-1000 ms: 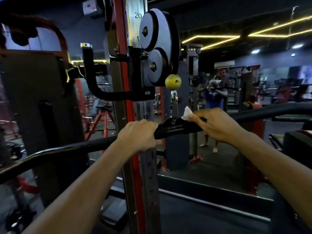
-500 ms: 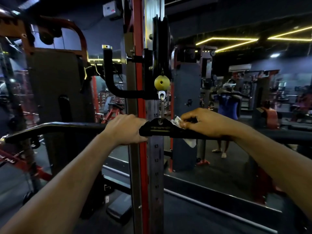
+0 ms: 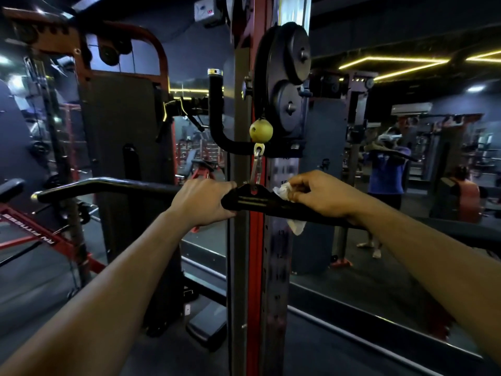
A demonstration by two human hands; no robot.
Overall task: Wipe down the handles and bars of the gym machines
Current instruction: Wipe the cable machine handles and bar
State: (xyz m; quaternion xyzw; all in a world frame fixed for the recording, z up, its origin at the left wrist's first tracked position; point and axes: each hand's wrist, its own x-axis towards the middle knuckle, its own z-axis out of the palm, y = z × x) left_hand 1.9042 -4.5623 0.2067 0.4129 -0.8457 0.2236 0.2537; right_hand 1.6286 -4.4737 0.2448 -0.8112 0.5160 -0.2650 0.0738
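Observation:
A long black pull-down bar hangs level across the view from a carabiner under a yellow ball stop. My left hand grips the bar just left of its central bracket. My right hand holds a crumpled white wipe pressed on the bar just right of the bracket. A tail of the wipe hangs below the bar. The bar's right part runs behind my right forearm.
The red and grey upright of the cable machine stands right behind the bar, with black pulleys above. A curved black handle juts left of it. A mirror fills the right side; a weight stack housing stands at left.
The view has shifted, so the bar now appears level. My right hand with the wipe has slid leftward along the bar toward the central bracket. My left hand keeps its grip.

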